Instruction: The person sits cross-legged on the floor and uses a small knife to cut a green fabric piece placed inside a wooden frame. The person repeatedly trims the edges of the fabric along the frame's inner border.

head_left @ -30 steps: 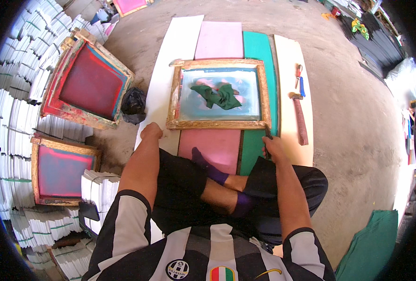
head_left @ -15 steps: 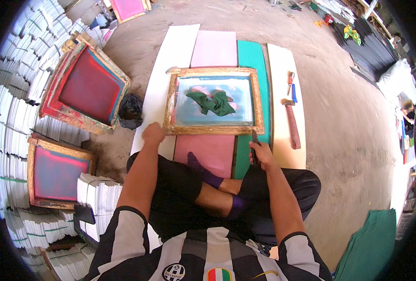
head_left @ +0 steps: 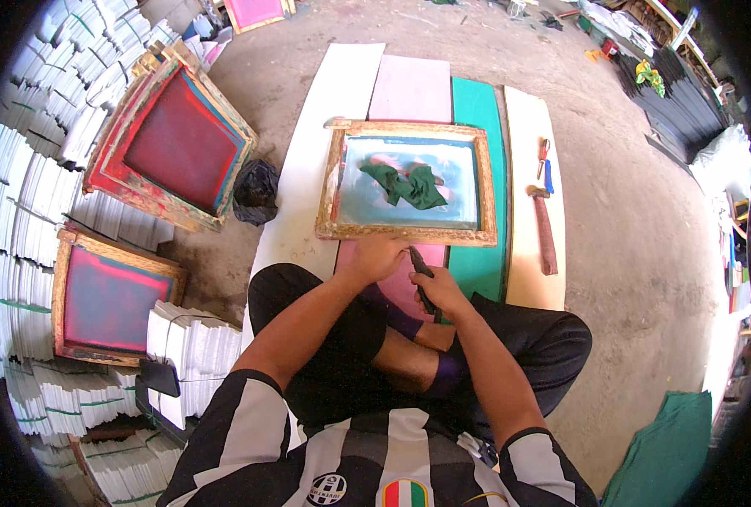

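A wooden screen-printing frame lies flat before me, its pale blue mesh showing, with a crumpled dark green cloth on it. My left hand is closed just below the frame's near edge. Its fingertips meet the tip of a slim black hand tool, and whatever they pinch is too small to make out. The tool's grip sits in my closed right hand, tilted toward the left hand. Whether it is pliers or a knife does not show clearly.
Long boards in white, pink, green and cream lie under the frame. A hammer and a small red-and-blue tool rest on the cream one. Left are two more framed screens, a black bag and paper stacks.
My left hand has left the frame's near left corner and moved right to the tool's tip. My right hand has shifted left and nearer with the tool. The whole view has swung slightly.
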Available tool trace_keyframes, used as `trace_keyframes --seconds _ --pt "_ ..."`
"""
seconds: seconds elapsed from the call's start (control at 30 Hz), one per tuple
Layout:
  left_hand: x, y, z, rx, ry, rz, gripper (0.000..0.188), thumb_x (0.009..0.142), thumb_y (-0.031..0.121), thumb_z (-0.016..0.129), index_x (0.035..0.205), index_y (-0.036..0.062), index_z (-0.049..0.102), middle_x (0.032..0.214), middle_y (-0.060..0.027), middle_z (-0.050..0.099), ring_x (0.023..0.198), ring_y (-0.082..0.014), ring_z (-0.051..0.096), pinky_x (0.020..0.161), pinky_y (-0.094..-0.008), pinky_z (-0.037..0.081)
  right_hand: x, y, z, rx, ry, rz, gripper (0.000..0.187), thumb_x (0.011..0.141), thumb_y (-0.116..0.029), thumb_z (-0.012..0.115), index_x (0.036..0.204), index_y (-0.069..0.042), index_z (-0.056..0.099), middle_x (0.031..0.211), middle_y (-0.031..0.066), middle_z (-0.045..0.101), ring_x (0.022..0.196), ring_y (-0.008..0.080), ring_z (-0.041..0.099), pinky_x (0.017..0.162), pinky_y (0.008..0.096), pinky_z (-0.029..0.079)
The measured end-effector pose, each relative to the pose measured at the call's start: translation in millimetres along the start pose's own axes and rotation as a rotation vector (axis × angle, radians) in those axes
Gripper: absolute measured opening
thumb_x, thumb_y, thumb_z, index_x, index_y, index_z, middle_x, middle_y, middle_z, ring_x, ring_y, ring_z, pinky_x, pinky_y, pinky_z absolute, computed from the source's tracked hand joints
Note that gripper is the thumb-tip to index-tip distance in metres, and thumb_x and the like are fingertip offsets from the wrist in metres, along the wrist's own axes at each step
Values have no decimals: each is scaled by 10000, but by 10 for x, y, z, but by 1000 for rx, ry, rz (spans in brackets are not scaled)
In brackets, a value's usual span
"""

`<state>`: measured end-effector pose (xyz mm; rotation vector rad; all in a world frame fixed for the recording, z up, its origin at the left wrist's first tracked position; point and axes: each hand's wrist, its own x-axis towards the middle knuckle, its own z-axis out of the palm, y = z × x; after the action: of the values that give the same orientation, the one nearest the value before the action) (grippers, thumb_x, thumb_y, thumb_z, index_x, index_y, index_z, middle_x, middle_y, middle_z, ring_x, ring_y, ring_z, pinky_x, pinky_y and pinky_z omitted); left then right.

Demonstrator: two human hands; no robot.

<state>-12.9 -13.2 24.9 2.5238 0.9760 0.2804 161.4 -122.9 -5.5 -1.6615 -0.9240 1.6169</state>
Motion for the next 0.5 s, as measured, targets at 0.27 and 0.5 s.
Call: trace_keyframes --seconds 0.27,0.5 --pt "2 -101 6 121 -24 14 198 838 229 614 923 104 742 890 -161 709 871 -384 675 754 -510 528 78 136 35 -17 -65 -13 286 972 -270 645 1023 3 581 770 91 642 611 181 625 542 333 516" --pt "-5 -288 -151 172 -74 -242 212 871 222 593 930 98 755 926 -184 717 881 -392 692 768 -521 537 -17 134 -32 113 -39 58 271 990 -260 619 1071 -9 560 806 88 646 672 168 638 594 316 536"
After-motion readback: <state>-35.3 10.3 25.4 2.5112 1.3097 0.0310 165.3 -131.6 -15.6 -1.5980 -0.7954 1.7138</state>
